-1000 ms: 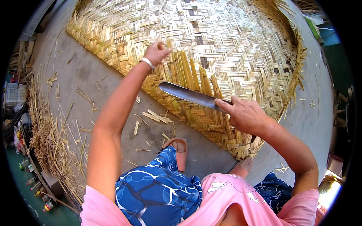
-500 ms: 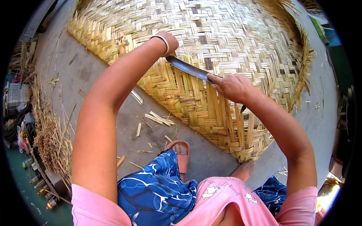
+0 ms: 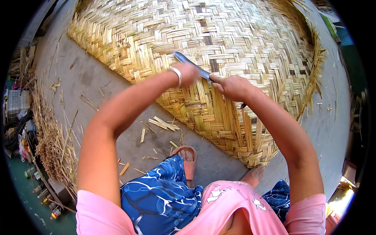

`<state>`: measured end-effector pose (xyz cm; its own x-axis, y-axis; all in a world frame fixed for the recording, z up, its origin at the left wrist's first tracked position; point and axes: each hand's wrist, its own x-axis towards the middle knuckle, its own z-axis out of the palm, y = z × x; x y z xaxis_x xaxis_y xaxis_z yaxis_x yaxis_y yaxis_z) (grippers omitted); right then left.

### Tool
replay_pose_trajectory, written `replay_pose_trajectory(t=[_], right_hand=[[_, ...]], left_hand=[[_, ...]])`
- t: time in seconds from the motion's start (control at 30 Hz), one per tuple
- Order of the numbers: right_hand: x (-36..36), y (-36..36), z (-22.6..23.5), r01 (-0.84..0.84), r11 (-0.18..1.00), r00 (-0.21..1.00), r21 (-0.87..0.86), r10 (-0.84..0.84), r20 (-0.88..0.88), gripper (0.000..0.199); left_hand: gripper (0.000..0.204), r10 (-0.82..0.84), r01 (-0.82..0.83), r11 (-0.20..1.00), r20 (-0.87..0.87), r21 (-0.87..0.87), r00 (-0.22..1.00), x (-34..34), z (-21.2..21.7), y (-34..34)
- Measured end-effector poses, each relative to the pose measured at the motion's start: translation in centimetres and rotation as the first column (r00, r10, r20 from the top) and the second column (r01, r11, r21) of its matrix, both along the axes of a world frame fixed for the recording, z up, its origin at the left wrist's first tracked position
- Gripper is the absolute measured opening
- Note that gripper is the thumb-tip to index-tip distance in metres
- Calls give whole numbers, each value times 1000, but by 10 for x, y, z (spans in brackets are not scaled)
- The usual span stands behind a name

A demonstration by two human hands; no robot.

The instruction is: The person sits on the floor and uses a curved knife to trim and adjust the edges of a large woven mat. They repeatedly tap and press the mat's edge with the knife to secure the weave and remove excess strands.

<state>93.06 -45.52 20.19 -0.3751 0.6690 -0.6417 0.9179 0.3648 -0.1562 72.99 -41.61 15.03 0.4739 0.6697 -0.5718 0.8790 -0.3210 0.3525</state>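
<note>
Woven mat [image 3: 243, 51] of split bamboo strips was spread over the concrete floor [image 3: 94, 78], filling the upper and middle part of the view, its near edge running just beyond the sandalled foot [image 3: 187, 158]. A long knife [image 3: 192, 65] was laid across the weave near that edge. Its handle end was enclosed by the right hand [image 3: 234, 87], fingers wrapped shut around it. The left hand [image 3: 187, 73], blurred, was set over the blade; whether it was closed on the blade or only pressed against it could not be told. The mat was judged light for its spread, springy rather than stiff, and apt to flex or slide if lifted by one corner; its loose strip ends at the right rim looked sharp and easily split. It was judged best gripped along the tightly woven edge, and the knife only by its handle. Offcuts [image 3: 164, 123] were scattered on the floor beside the mat.
</note>
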Motion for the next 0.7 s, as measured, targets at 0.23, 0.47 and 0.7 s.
replay_pose_trajectory(t=[0.23,0.47,0.7], right_hand=[[5,-10,49,8,999,998,51,-5,-56,48],[6,-51,124,328,817,647,-474,-560,-517,49],[-14,-104,96,256,597,474,-760,-763,-440,49]], left_hand=[[44,20,382,842,731,-381,683,-52,11,-119],[47,870,-599,491,387,-633,305,-63,-9,-44],[19,931,-437,339,365,-833,28,-55,-47,-40]])
